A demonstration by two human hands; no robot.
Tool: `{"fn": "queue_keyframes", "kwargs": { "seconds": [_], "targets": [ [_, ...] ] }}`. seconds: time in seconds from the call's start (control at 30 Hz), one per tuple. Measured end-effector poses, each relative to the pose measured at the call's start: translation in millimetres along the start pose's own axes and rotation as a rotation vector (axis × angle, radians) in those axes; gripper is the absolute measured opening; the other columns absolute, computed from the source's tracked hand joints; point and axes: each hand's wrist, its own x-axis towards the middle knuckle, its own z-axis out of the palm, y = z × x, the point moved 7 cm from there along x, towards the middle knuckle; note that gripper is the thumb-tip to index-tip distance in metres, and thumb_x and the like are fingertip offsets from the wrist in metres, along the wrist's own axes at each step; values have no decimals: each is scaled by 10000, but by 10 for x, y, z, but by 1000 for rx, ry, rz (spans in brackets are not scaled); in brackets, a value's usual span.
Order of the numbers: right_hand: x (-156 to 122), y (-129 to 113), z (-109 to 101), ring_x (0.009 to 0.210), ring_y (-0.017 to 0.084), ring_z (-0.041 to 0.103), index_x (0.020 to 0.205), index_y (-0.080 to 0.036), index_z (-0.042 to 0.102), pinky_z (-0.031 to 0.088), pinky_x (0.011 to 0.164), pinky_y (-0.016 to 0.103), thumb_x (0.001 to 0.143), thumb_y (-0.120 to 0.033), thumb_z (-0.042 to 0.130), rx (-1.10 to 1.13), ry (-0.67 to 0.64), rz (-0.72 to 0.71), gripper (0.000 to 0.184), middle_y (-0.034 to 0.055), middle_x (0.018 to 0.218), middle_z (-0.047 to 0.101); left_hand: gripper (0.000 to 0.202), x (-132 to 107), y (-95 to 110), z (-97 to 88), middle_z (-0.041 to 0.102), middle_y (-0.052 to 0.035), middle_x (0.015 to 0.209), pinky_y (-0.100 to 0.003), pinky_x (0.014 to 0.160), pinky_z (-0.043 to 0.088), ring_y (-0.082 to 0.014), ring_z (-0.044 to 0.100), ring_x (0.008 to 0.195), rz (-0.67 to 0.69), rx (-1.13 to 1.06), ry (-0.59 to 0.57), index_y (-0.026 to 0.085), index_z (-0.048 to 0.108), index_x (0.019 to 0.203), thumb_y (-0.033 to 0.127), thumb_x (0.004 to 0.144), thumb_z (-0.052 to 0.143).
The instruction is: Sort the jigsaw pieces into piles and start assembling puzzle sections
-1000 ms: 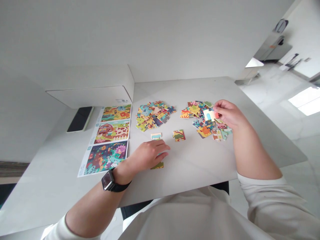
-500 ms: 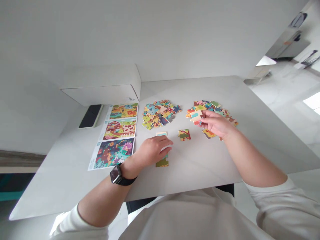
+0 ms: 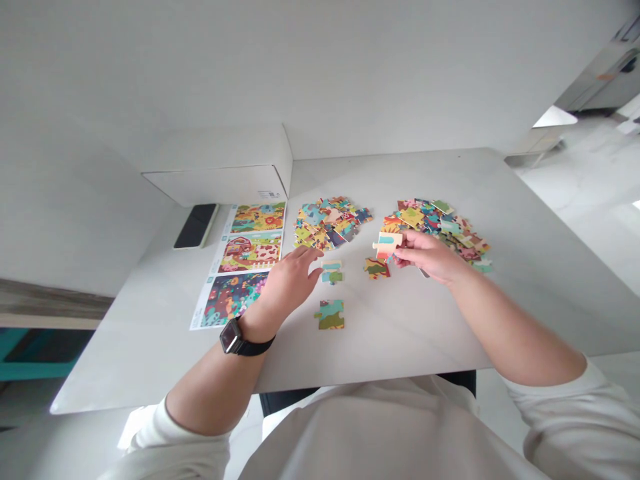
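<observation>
My right hand (image 3: 427, 255) pinches a puzzle piece (image 3: 388, 244) with cream, teal and red colours, held just above a loose red-green piece (image 3: 377, 268) on the white table (image 3: 400, 320). My left hand (image 3: 289, 281), a dark watch on its wrist, rests flat with fingers stretched toward a small cream-teal piece (image 3: 331, 271). A teal-olive piece (image 3: 331, 314) lies uncovered in front of it. Two heaps of colourful pieces sit beyond: the middle heap (image 3: 331, 221) and the right heap (image 3: 440, 223).
A sheet with three reference pictures (image 3: 243, 261) lies left of my left hand. A black phone (image 3: 196, 225) and a white box (image 3: 220, 167) stand at the back left against the wall. The table's right edge drops to a pale floor.
My right hand carried its piece leftward from the right heap to above the red-green piece. My left hand slid forward off the teal-olive piece and opened toward the cream-teal piece.
</observation>
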Motion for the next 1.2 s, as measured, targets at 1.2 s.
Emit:
{"fn": "queue_keyframes", "kwargs": {
  "seconds": [1.2],
  "targets": [
    [113,56,693,758,176,721,1395,-245,746,510,702,291,956,-327,733,-735,-53,-180,447,34,1009,829,260,-19,80,244,687,-89,1272,-373,899,597,-268,712,1080,1,74,-186,235,729,1241,330,998,732]
  ]
}}
